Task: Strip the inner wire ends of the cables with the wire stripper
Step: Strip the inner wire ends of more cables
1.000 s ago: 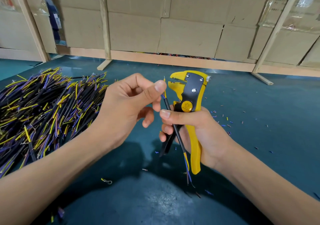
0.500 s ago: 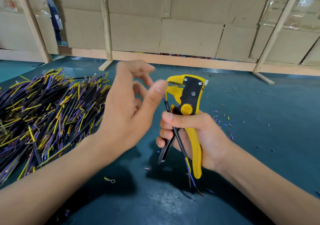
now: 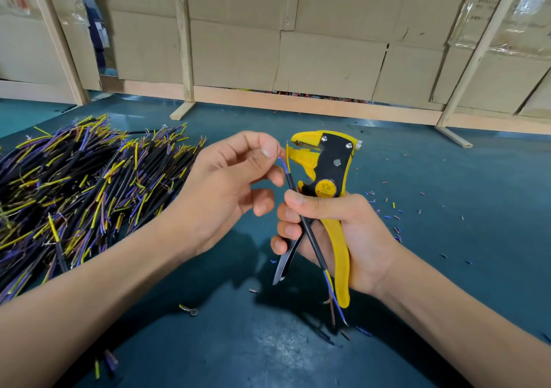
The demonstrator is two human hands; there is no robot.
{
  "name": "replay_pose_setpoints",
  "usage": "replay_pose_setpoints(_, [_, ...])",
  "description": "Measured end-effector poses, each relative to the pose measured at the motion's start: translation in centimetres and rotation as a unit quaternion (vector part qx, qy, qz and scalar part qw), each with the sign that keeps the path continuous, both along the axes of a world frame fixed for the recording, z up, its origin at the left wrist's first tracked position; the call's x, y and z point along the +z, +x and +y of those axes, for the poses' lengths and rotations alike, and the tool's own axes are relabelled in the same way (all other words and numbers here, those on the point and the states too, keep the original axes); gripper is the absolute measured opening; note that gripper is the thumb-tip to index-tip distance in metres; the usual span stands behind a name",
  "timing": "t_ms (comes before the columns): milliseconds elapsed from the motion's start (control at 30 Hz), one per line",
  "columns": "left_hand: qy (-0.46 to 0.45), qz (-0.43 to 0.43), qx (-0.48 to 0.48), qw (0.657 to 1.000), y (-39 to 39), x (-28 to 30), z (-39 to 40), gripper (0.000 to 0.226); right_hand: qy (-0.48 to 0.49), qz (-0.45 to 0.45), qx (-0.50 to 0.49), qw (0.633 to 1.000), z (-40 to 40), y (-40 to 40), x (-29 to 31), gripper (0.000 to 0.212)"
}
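Head view, items on the teal bench (image 3: 447, 178): one yellow-and-black wire stripper (image 3: 325, 172), upright, gripped by the right hand (image 3: 337, 232) together with one black cable (image 3: 307, 232) under the thumb. One left hand (image 3: 226, 190) pinches the cable's blue inner wire (image 3: 282, 163) beside the stripper's head. One cable pile (image 3: 74, 184) at the bench's left edge. Insulation scraps (image 3: 387, 205), uncounted, lie toward the right.

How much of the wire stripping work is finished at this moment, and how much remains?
Done: insulation scraps litter the table. In hand: the right hand holds the stripper and one cable; the left hand pinches its blue wire. Left: the large cable pile; how many are stripped is unclear.
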State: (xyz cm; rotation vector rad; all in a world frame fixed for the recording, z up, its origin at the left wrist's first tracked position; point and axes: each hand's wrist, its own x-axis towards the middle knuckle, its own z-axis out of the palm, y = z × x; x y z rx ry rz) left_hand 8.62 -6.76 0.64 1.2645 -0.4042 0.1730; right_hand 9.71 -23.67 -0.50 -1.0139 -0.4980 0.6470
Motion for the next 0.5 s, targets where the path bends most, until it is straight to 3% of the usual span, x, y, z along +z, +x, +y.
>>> replay_pose_setpoints(133, [0.015,-0.015,0.04,0.999,0.0,0.4,-0.1,0.008,-0.012,0.002,-0.008,1.0,-0.1,0.2,0.1,0.021])
replay_pose_setpoints(500, [0.0,0.035,-0.018,0.999,0.0,0.9,0.1,0.017,-0.002,0.043,0.059,0.997,0.0,0.4,-0.7,0.024])
